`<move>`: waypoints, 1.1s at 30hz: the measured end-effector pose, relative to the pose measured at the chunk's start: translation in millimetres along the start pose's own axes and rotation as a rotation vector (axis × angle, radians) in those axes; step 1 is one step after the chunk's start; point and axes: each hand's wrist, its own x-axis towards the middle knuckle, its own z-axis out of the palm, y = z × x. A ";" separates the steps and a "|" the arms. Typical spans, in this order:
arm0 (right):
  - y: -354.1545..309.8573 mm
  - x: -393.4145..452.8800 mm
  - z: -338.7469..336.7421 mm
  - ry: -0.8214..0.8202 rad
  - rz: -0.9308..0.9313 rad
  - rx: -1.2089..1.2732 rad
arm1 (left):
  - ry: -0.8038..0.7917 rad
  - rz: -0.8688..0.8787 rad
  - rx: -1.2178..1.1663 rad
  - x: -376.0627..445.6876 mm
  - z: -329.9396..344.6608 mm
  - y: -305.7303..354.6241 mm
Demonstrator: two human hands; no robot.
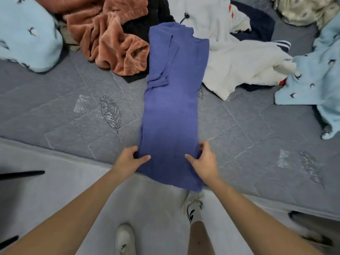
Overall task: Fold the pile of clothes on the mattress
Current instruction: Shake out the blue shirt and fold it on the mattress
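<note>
The left hand (pixel 131 157) and right hand (pixel 203 159), arms extended, each pinch a side of the blue shirt (pixel 173 107) at the mattress's (pixel 64 115) near edge. Already narrowed lengthwise, the shirt reaches toward the unfolded pile (pixel 117 43) at the far edge. Likely next: folding the hem up to the collar.

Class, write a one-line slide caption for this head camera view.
Both hands, left hand and right hand, grip the near end of a lengthwise-folded blue shirt on the grey mattress.
</note>
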 end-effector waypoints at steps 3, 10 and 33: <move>8.8 -32.6 13.4 -0.027 0.142 -0.097 | 0.008 0.025 -0.035 -13.4 -3.0 -18.1; 18.0 -77.3 15.0 -0.069 0.332 0.211 | 0.039 0.000 -0.097 -48.3 -5.7 -26.1; -123.0 96.0 -61.6 0.073 0.424 0.984 | 0.384 -0.168 -0.512 85.8 -23.3 154.1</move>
